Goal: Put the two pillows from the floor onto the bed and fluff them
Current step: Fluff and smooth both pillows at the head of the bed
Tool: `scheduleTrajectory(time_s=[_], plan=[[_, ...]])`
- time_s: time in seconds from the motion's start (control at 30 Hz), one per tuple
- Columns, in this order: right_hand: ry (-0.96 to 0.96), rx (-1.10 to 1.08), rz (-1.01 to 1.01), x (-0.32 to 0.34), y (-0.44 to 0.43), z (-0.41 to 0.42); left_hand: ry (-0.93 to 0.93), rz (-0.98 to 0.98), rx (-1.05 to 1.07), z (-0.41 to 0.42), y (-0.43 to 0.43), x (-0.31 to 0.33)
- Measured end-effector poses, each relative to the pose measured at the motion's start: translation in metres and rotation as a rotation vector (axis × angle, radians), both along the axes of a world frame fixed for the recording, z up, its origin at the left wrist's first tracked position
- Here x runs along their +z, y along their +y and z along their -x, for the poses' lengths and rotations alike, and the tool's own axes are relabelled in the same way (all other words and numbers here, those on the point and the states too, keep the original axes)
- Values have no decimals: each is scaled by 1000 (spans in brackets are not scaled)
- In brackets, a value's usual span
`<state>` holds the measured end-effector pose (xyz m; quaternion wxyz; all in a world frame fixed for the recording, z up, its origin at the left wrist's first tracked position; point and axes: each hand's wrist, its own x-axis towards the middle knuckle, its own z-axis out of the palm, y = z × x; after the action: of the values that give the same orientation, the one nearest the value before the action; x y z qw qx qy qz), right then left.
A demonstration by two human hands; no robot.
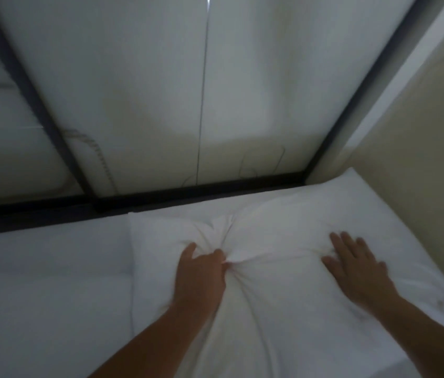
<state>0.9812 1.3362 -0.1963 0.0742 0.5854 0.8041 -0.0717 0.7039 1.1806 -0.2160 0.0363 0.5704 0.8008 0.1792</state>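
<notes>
Both hands on white pillow (270, 268), long axis left-right.

**Both hands on a white pillow at the head of the bed**

The left hand (200, 271) pinches a bunch of fabric on the pillow (267, 290), creases radiating from its fingers. The right hand (357, 266) lies flat, fingers spread, on the pillow's right side. The pillow rests on the white bed (46, 282), near a dark frame rail (161, 196).

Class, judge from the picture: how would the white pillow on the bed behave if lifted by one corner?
The plump white fabric pillow probably sags: it bunches under the left hand and dents under the flat right hand. Likely light for its size and unlikely to slide.
</notes>
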Motion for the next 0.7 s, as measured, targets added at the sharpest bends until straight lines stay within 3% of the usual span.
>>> scheduleTrajectory(time_s=[0.13,0.3,0.47,0.53,0.6,0.7], plan=[[2,-2,16,20,-3,-4,-55,-156,61,9,25,47],[28,-47,48,9,-8,0,46,163,53,1,5,30],[39,-86,86,-21,-19,-7,-46,218,248,-7,-3,15],[60,-85,73,-26,-18,-7,-143,245,430,12,-16,13],[56,-79,67,-29,-17,-4,-354,251,543,31,-26,15],[21,-90,47,-29,-19,3,-417,212,472,43,-22,14]])
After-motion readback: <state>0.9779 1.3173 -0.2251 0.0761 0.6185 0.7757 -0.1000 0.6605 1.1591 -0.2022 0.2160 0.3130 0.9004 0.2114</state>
